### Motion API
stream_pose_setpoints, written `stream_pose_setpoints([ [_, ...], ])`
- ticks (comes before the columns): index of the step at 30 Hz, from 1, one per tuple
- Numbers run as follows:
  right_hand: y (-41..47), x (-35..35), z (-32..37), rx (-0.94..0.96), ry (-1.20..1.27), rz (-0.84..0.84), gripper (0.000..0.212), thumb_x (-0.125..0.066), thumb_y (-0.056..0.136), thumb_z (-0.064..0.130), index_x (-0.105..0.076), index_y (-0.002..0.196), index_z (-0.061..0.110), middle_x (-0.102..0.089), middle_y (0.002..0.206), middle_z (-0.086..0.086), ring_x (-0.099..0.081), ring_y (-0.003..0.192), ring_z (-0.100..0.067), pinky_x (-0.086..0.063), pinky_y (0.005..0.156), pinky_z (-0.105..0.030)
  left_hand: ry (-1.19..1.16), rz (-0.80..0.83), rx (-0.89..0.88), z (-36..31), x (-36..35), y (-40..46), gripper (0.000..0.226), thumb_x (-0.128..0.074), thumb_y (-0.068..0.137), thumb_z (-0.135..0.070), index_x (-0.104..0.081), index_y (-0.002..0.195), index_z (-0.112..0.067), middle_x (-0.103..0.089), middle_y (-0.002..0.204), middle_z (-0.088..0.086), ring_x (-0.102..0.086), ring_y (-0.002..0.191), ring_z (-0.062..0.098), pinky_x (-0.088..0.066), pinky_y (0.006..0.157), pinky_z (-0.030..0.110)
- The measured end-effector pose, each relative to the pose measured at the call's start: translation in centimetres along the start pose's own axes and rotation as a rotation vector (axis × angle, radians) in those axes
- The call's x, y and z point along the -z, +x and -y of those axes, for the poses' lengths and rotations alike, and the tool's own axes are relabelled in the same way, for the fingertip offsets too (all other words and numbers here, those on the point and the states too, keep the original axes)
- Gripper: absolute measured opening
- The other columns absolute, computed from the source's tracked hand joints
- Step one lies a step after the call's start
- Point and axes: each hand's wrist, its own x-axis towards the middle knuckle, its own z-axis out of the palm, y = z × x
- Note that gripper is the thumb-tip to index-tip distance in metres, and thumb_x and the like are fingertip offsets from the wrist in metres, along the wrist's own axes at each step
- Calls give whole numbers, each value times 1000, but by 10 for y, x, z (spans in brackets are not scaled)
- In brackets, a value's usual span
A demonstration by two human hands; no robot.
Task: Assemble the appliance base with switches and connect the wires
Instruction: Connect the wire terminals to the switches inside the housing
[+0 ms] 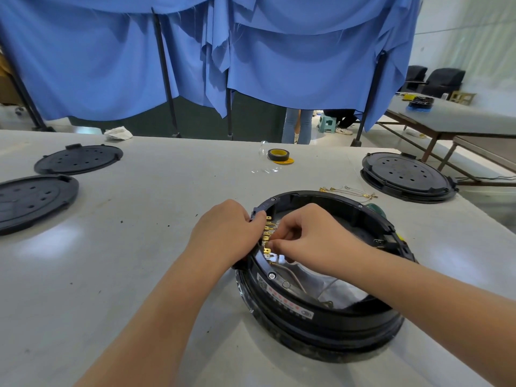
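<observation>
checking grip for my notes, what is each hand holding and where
Left hand grips the appliance base by its left rim. Right hand pinches at the brass terminals; what it holds cannot be told.

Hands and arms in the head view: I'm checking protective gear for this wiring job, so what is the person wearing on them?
Nothing that shows. The left hand and right hand are bare, with no gloves, rings or watch visible. Both forearms are uncovered up to the picture's edge, with no sleeve, wrist strap or band in sight.

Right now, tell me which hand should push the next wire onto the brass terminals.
Right hand: its fingertips already pinch at the brass terminals inside the appliance base. The left hand grips the rim, probably steadying it.
</observation>
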Motion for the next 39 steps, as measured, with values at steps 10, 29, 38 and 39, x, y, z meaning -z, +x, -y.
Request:
stream_pose_setpoints([
  [10, -5, 8, -3, 66, -83, -14, 3, -66, 85, 30, -66, 86, 26, -66, 69, 8, -60, 64, -4, -54, 68, -29, -22, 35, 0, 2, 2, 1, 63, -52, 89, -46, -21, 41, -18, -17, 32, 0, -20, 32, 15, -20, 44, 24],
  [29, -21, -5, 4, 107, -237, 29, 10, -64, 82, 33, -68, 90, 30, -58, 63, 11, -49, 63, 0, -45, 69, -28, -27, 36, -8, 3, 3, 1, 63, -52, 90, -46, -23, 41, -17, -18, 33, -2, -22, 32, 14, -20, 43, 25],
  [38, -19, -4, -1, 112, -230, 30, 11, -69, 81, 35, -61, 74, 35, -58, 60, 9, -53, 60, -3, -40, 58, -19, -36, 55, -14, 2, 2, 1, 63, -52, 91, -46, -24, 42, -19, -17, 32, -3, -24, 30, 14, -21, 44, 23],
  [39, -18, -4, -1, 113, -227, 28, 10, -69, 82, 34, -62, 74, 35, -59, 62, 9, -54, 61, -4, -41, 59, -19, -35, 56, -15, 2, 2, 1, 63, -52, 91, -46, -25, 42, -19, -18, 33, -3, -23, 30, 14, -21, 44, 23],
])
